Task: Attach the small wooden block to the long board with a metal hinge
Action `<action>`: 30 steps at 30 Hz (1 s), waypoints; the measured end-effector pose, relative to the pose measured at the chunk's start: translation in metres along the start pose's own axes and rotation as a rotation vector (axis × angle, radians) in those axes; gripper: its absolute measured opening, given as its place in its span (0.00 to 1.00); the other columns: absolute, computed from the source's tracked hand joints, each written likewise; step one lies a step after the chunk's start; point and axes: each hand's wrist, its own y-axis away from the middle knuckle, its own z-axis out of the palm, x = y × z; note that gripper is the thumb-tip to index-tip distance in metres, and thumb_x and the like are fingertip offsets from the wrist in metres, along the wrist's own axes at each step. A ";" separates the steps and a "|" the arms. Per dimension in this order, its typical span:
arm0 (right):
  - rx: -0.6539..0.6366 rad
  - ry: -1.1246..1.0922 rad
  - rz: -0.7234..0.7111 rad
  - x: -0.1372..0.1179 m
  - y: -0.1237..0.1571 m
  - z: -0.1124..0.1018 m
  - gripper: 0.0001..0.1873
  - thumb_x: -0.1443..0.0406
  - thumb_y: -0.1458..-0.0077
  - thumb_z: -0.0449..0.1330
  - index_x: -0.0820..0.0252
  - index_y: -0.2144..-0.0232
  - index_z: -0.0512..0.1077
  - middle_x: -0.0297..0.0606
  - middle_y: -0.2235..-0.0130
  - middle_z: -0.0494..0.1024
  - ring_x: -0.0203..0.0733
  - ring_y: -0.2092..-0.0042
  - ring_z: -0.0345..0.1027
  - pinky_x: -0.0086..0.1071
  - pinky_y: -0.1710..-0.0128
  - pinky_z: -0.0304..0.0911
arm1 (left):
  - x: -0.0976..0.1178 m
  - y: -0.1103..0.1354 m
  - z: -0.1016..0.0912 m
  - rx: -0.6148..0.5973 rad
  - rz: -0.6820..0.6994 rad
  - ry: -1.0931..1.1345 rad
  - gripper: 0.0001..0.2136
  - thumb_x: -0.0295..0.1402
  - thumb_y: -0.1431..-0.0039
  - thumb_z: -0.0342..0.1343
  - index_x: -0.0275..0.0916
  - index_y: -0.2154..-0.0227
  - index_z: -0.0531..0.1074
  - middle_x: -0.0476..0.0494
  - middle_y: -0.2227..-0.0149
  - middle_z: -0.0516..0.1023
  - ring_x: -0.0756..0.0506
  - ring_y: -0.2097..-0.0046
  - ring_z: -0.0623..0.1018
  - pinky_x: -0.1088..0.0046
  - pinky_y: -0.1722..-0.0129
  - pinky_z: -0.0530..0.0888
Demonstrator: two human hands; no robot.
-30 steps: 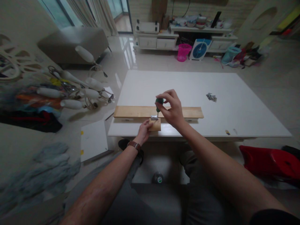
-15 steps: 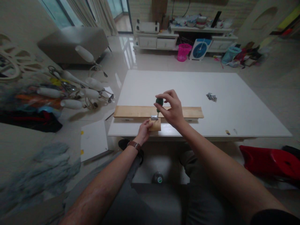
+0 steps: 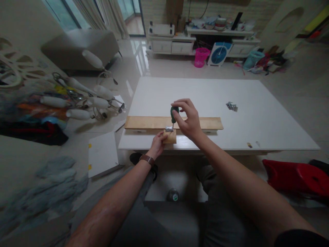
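Observation:
My right hand [image 3: 189, 120] grips the green handle of a screwdriver [image 3: 174, 113], thumb and fingers around it. Its shaft points down at a metal hinge [image 3: 169, 129]. The hinge lies where a small wooden block [image 3: 170, 137] meets a long wooden board [image 3: 151, 122]. My left hand [image 3: 158, 142] is closed on the left side of the block, near the table's front edge. Whether the tip sits in a screw is too small to tell.
The white table [image 3: 205, 92] carries a pile of metal hinges [image 3: 232, 106] at the right and a small packet [image 3: 249, 145] near its front edge. A red plastic object [image 3: 295, 176] stands right of the table. A lamp with several white shades [image 3: 96, 91] is on the left.
My right fingers have shifted around the screwdriver handle, with the thumb now lying across it. My left hand, the block and the board stay in place.

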 end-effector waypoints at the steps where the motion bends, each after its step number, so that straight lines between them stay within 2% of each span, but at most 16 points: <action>1: -0.010 -0.015 -0.008 0.000 0.000 0.000 0.14 0.68 0.34 0.57 0.48 0.51 0.76 0.39 0.50 0.78 0.47 0.47 0.73 0.46 0.49 0.72 | 0.000 0.000 0.000 0.004 0.003 0.000 0.25 0.34 0.62 0.77 0.39 0.58 0.77 0.43 0.58 0.83 0.42 0.57 0.78 0.65 0.54 0.70; 4: -0.028 -0.025 -0.029 0.000 -0.001 0.000 0.15 0.70 0.33 0.56 0.48 0.51 0.76 0.38 0.51 0.80 0.47 0.48 0.73 0.45 0.50 0.72 | 0.001 0.000 0.000 0.004 0.004 -0.001 0.26 0.34 0.62 0.77 0.39 0.57 0.77 0.43 0.59 0.83 0.42 0.58 0.78 0.65 0.54 0.70; 7: -0.009 0.013 -0.017 0.000 -0.001 0.000 0.09 0.66 0.36 0.62 0.49 0.55 0.77 0.37 0.57 0.77 0.45 0.53 0.73 0.44 0.52 0.71 | 0.002 0.002 0.000 0.000 -0.002 -0.002 0.26 0.34 0.62 0.77 0.38 0.57 0.77 0.43 0.59 0.83 0.42 0.58 0.78 0.65 0.54 0.71; 9: 0.003 0.026 -0.003 0.000 -0.001 -0.001 0.08 0.66 0.37 0.64 0.49 0.56 0.77 0.37 0.57 0.76 0.45 0.53 0.72 0.44 0.52 0.71 | 0.002 0.002 0.000 -0.005 -0.006 -0.007 0.25 0.34 0.62 0.77 0.39 0.57 0.78 0.42 0.59 0.83 0.41 0.58 0.79 0.65 0.55 0.71; 15: -0.048 -0.032 -0.052 0.001 0.000 0.000 0.21 0.73 0.35 0.53 0.47 0.47 0.76 0.38 0.50 0.80 0.46 0.46 0.73 0.45 0.49 0.72 | 0.002 0.002 0.003 -0.004 0.007 0.010 0.24 0.33 0.62 0.76 0.38 0.59 0.78 0.43 0.60 0.84 0.43 0.59 0.79 0.67 0.57 0.72; 22: 0.028 0.015 -0.019 0.001 0.000 0.001 0.11 0.68 0.38 0.64 0.49 0.54 0.78 0.36 0.57 0.73 0.43 0.54 0.71 0.42 0.53 0.72 | 0.003 0.001 0.001 -0.014 -0.001 0.003 0.24 0.33 0.62 0.76 0.38 0.58 0.78 0.42 0.58 0.84 0.42 0.59 0.79 0.65 0.55 0.73; 27: -0.039 -0.025 -0.019 0.001 0.001 0.001 0.21 0.74 0.36 0.54 0.48 0.47 0.76 0.40 0.48 0.78 0.47 0.45 0.73 0.44 0.51 0.73 | 0.000 0.000 0.000 0.017 -0.017 0.002 0.25 0.33 0.62 0.76 0.39 0.57 0.78 0.43 0.59 0.83 0.42 0.58 0.79 0.65 0.56 0.73; 30: -0.050 -0.029 -0.041 0.001 0.001 0.000 0.23 0.75 0.36 0.52 0.47 0.48 0.75 0.38 0.49 0.79 0.46 0.45 0.73 0.46 0.49 0.73 | 0.000 0.000 0.000 0.013 -0.016 -0.004 0.25 0.34 0.62 0.76 0.40 0.57 0.77 0.43 0.59 0.84 0.42 0.58 0.79 0.65 0.56 0.73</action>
